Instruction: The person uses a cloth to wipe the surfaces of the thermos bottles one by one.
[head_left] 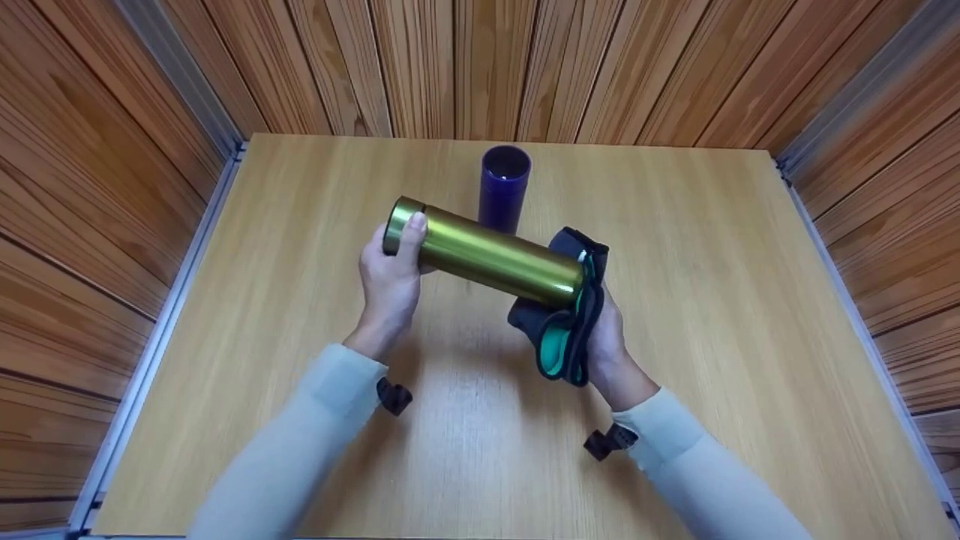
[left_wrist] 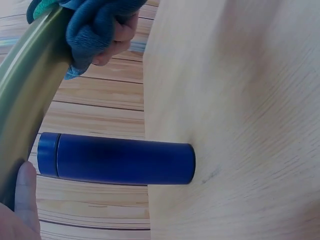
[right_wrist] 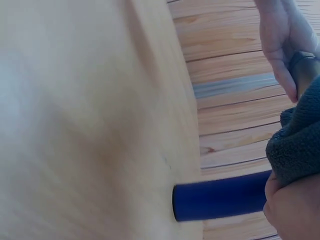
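A shiny gold-green thermos flask (head_left: pixel 491 251) is held tilted above the table, its capped end up and to the left. My left hand (head_left: pixel 394 277) grips it near that end, thumb laid along the top. In my right hand (head_left: pixel 607 341) is a dark cloth with green parts (head_left: pixel 581 330), bunched against the flask's lower right end; the cloth hides most of those fingers. Behind the gold flask stands a blue-purple flask (head_left: pixel 504 187), upright on the table. The left wrist view shows this blue flask (left_wrist: pixel 117 159) whole, with its lid on.
The light wooden table (head_left: pixel 720 315) is walled by wood panels (head_left: pixel 487 67) at the back and both sides. Metal rails (head_left: pixel 161 330) run along the side edges. A small dark wrist camera (head_left: pixel 394 396) sits at the left cuff, another (head_left: pixel 609 441) at the right.
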